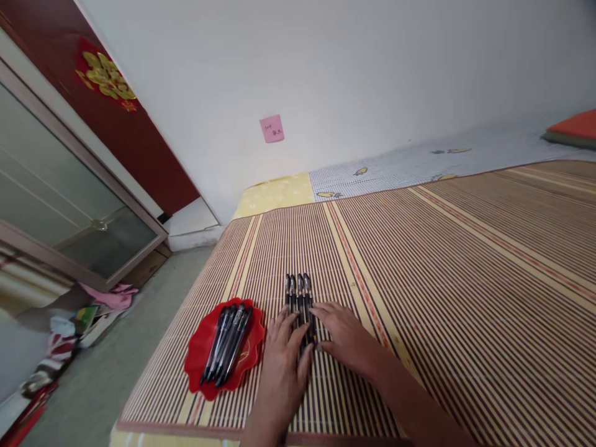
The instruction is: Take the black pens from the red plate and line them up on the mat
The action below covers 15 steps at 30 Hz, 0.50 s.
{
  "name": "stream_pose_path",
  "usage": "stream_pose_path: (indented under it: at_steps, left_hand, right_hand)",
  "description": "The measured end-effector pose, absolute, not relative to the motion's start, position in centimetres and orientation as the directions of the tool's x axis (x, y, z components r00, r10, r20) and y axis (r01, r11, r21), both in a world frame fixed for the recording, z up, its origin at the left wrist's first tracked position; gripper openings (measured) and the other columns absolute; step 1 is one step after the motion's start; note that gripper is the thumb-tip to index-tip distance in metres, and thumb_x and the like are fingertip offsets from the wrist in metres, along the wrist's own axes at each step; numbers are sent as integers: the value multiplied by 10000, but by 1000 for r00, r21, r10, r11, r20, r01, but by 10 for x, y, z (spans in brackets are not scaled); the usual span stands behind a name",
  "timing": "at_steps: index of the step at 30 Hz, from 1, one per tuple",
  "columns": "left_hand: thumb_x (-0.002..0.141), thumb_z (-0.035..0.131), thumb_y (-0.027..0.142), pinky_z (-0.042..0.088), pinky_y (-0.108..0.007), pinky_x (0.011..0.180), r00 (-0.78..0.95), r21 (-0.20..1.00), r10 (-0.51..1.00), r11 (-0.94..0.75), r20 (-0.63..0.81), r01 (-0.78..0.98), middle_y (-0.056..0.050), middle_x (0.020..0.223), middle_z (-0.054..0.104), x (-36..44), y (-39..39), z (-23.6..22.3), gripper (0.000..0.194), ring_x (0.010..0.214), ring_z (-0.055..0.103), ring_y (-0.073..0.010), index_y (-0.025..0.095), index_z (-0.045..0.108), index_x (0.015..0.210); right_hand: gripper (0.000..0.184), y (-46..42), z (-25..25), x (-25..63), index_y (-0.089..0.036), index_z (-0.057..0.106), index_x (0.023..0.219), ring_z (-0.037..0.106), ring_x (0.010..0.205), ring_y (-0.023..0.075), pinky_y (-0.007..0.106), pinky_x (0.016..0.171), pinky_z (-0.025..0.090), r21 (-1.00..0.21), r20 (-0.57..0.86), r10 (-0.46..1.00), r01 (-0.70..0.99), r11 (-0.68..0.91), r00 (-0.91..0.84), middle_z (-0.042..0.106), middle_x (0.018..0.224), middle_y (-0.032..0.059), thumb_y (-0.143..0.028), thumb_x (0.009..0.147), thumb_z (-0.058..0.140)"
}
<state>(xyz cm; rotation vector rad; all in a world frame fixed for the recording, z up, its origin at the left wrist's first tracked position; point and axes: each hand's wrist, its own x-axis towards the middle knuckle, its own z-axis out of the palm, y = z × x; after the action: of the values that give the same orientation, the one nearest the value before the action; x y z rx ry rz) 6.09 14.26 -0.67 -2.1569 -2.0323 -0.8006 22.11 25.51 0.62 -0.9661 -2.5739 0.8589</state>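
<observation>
Head view: four black pens with dark caps (300, 298) lie side by side on a brown-and-cream striped mat (419, 267), at six o'clock from the picture's centre, capped ends pointing to twelve; the bare left hand (283, 360) reaches in from six o'clock, its fingers partly spread and lightly bent, their tips over the lower lengths of the row; whether they press on every pen, I cannot tell.

The bare right hand (345, 335) comes in from between four and five o'clock, fingers loosely extended and a little parted, tips at the row's three o'clock side; neither hand is closed around a pen.

At the row's eight o'clock, just beside the left hand, sits a scallop-edged, shiny red dish (195, 351); a bundle of black-and-clear pens (226, 344) lies in it, slanted from one to seven o'clock, partly overlapping.

Farther out, a pink paper note with handwriting (271, 128) is on the white wall (349, 81) between eleven and twelve; a dark red door with a gold-and-red decoration (153, 149) stands near ten.
</observation>
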Motion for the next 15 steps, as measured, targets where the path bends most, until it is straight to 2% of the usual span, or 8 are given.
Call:
stream_pose_path:
  at_steps: [4,7,11,15]
  left_hand:
    - [963,507,159,386,-570,1148,-22,280,893,-117,449,953,-110,1352,603,48,166,17,312,1405,426,-304,214,622,1248]
    - [941,548,152,381,-534,1149,14,218,913,-113,408,969,-117,1262,654,39,203,41,275,1366,459,-312,173,654,1194]
    - [917,623,223,313,-584,1165,62,104,975,-85,214,991,-126,1296,650,34,255,57,270,1405,413,-357,180,681,1177]
    - [891,673,277,273,-614,1167,129,57,989,-133,70,990,-115,1321,643,35,282,53,302,1435,374,-366,214,682,1187]
  right_hand:
    - [701,254,10,224,-157,526,1419,421,1411,285,447,1190,308,-643,27,683,511,570,-730,521,1487,151,-161,763,772]
    - [714,253,10,225,-156,529,1415,420,1416,295,467,1190,305,-646,30,686,510,569,-727,520,1485,166,-111,742,763]
    - [710,254,8,223,-160,535,1412,422,1415,317,498,1172,317,-639,35,692,516,570,-721,516,1485,182,-149,741,766]
    - [685,255,14,221,-151,544,1408,449,1385,331,483,1149,343,-641,-10,707,547,539,-707,523,1475,182,-226,763,765]
